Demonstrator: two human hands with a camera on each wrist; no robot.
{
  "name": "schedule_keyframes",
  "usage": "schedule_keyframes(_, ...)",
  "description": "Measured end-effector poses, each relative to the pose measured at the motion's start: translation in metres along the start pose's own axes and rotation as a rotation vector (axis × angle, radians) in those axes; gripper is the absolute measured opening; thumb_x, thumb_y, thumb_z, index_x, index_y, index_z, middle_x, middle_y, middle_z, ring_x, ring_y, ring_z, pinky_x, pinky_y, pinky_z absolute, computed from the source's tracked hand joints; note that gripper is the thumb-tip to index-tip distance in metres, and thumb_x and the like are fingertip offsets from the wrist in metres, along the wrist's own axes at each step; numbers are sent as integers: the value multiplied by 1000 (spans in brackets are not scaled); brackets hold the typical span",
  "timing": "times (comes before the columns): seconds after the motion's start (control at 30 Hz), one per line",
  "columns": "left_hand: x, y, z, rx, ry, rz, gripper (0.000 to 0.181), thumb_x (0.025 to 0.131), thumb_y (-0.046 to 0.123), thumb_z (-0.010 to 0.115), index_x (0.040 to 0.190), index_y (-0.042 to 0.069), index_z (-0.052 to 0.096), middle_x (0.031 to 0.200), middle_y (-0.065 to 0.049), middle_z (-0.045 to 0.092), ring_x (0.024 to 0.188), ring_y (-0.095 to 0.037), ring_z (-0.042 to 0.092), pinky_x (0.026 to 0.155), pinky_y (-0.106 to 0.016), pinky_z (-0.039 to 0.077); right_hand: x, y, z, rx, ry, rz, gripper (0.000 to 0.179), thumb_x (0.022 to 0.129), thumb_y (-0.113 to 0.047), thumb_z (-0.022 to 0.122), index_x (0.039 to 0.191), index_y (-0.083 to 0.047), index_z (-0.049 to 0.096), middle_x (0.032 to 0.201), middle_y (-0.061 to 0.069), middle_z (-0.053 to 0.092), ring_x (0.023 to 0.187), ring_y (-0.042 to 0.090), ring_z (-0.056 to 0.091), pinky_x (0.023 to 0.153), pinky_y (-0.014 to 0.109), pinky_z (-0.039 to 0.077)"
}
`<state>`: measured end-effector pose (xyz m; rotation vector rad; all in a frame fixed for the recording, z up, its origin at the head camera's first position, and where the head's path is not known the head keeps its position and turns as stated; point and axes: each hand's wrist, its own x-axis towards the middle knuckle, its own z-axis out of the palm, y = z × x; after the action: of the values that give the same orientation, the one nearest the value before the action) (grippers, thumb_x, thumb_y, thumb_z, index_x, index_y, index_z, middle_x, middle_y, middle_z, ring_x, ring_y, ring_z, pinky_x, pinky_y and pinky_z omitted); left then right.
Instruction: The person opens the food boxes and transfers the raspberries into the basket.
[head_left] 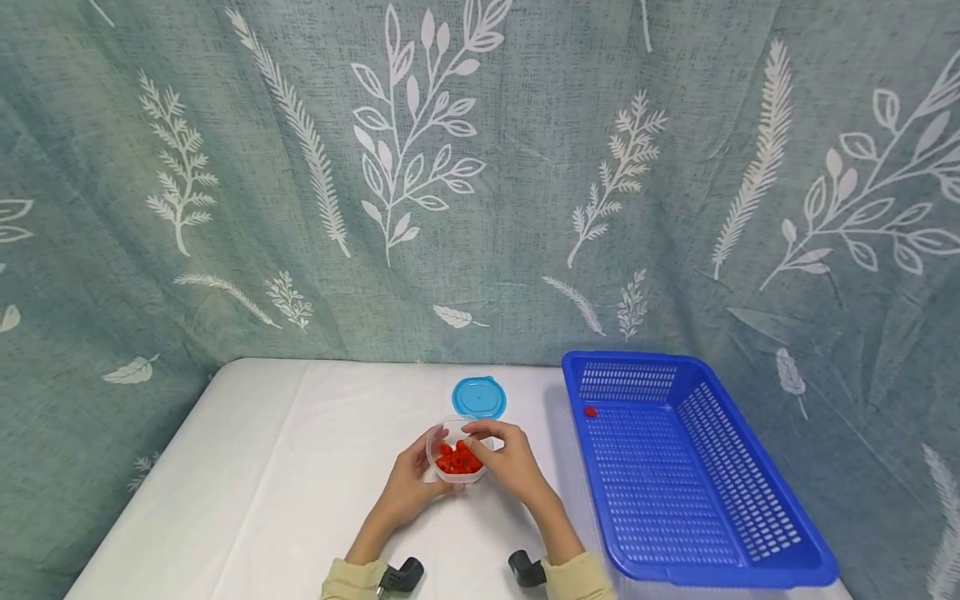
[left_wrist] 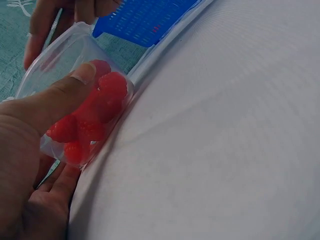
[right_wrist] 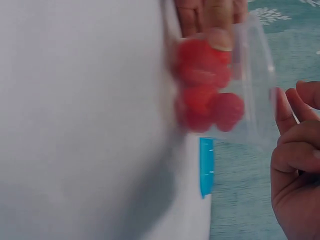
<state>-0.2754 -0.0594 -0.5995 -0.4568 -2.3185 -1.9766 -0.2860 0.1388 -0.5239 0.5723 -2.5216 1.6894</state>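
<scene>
A small clear plastic container (head_left: pixel 461 478) holds several red raspberries (head_left: pixel 456 461). My left hand (head_left: pixel 408 486) grips it from the left, with the thumb against its near wall in the left wrist view. The right hand (head_left: pixel 517 465) is at the container's right side, its fingertips over the open top. In the right wrist view those fingers (right_wrist: pixel 284 112) are loosely bent near the rim, and I see nothing between them. A blue lid (head_left: pixel 478 398) lies flat on the table just behind the container.
A large blue perforated basket (head_left: pixel 675 575) stands at the right side of the table. One raspberry (head_left: pixel 591 412) lies in its far left corner. White cloth (head_left: pixel 247 492) covers the table, and a green leaf-patterned curtain (head_left: pixel 300 208) hangs behind it.
</scene>
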Motion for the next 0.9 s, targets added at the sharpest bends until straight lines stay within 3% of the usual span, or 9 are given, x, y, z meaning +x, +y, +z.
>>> schedule_keyframes(0.23,1,-1,-1,-19,-8,11,90,75,4,88,153,4,43,152,-15,52,145,-33,43,120,-49,33,-2,12,4,-33,-35,7,21,94,-9,70,113,-1,75,101,8,75,104,25,65,90,45,55)
schedule_keyframes(0.53,1,-4,0,-3,-13,27,92,76,8,89,154,3,41,152,-17,51,145,-33,43,119,-50,33,-1,6,3,-278,-124,35,23,92,-8,73,115,-5,75,108,6,76,107,25,68,100,51,56)
schedule_keyframes(0.77,0,-1,-1,-20,-30,14,92,78,8,88,155,2,38,154,-17,49,147,-33,41,120,-50,32,0,-9,3,-474,-154,86,24,91,-13,75,114,-6,75,109,6,76,99,25,71,92,47,61)
schedule_keyframes(0.9,0,0,-1,-20,-36,0,93,78,9,88,156,3,37,154,-17,48,148,-33,40,120,-50,31,1,-13,5,-508,-161,108,23,90,-14,76,112,-5,75,106,7,77,95,26,72,90,47,61)
